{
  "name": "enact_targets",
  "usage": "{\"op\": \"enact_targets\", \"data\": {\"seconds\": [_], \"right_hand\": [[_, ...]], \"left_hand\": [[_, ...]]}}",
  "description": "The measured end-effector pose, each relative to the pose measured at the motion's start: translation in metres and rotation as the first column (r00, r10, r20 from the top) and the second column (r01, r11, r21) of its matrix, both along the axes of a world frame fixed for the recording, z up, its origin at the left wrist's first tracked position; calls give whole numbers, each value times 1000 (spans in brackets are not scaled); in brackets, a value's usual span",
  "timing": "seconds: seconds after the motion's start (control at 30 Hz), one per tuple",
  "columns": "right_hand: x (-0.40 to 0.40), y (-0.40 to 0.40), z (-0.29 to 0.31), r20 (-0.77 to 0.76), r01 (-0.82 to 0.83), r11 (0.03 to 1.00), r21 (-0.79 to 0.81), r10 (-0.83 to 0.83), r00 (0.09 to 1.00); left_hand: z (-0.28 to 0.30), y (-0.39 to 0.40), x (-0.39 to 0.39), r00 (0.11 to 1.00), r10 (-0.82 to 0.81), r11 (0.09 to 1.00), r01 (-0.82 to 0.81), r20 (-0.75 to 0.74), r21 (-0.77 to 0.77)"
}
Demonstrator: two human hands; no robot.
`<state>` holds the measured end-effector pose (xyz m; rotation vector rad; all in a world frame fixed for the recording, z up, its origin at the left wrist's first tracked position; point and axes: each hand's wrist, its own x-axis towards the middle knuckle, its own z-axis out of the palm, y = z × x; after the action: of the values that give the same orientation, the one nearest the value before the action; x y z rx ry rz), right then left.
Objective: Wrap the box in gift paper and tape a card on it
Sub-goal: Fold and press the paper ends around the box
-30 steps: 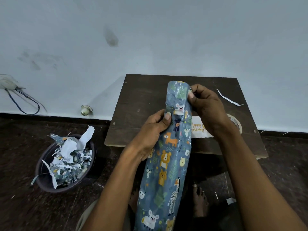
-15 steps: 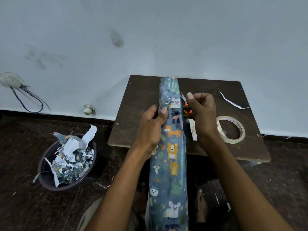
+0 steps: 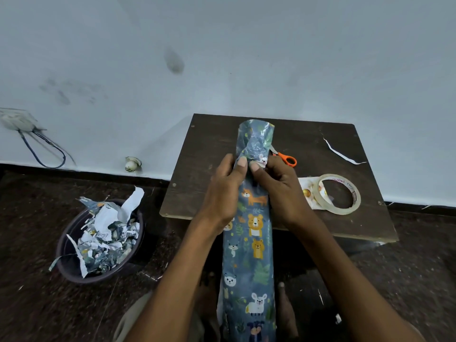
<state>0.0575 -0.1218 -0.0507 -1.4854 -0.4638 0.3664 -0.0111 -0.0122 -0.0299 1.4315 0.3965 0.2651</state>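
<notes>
A long roll of blue gift paper [image 3: 249,245] printed with cartoon animals runs from my lap up over the small dark wooden table [image 3: 214,149]. My left hand [image 3: 223,193] grips the roll from the left, thumb on top. My right hand [image 3: 276,191] holds it from the right, and its thumb and fingers pinch the clear plastic film at the roll's upper part. A card [image 3: 307,193] with gold dots lies on the table under a ring of clear tape [image 3: 341,193]. Orange-handled scissors [image 3: 286,159] lie just behind my right hand. No box is visible.
A dark round bin [image 3: 74,265] full of torn paper scraps stands on the floor at the left. A thin white paper strip [image 3: 340,154] lies at the table's back right. A wall socket with a cable [image 3: 32,141] hangs on the left wall. My bare feet show under the roll.
My right hand moved from the table beside the scissors back onto the roll, next to my left thumb. The plastic film near the roll's top is now crumpled. The card and scissors are uncovered.
</notes>
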Motion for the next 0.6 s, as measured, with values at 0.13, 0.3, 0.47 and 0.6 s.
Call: {"op": "enact_targets", "data": {"seconds": [0.13,0.3,0.47,0.6], "right_hand": [[-2,-2,-3,15,-48,999,2,48,999],[-2,-5,1,3,-127,992,7,127,992],[-1,-7,4,1,-169,985,24,169,986],[-5,-6,5,-60,-37,997,67,41,997]], "left_hand": [[2,-3,1,998,-46,995,50,-46,91],[3,1,2,991,-113,991,118,-66,71],[5,0,1,999,-16,999,17,-30,35],[6,-2,4,985,170,985,-170,-3,-1]]}}
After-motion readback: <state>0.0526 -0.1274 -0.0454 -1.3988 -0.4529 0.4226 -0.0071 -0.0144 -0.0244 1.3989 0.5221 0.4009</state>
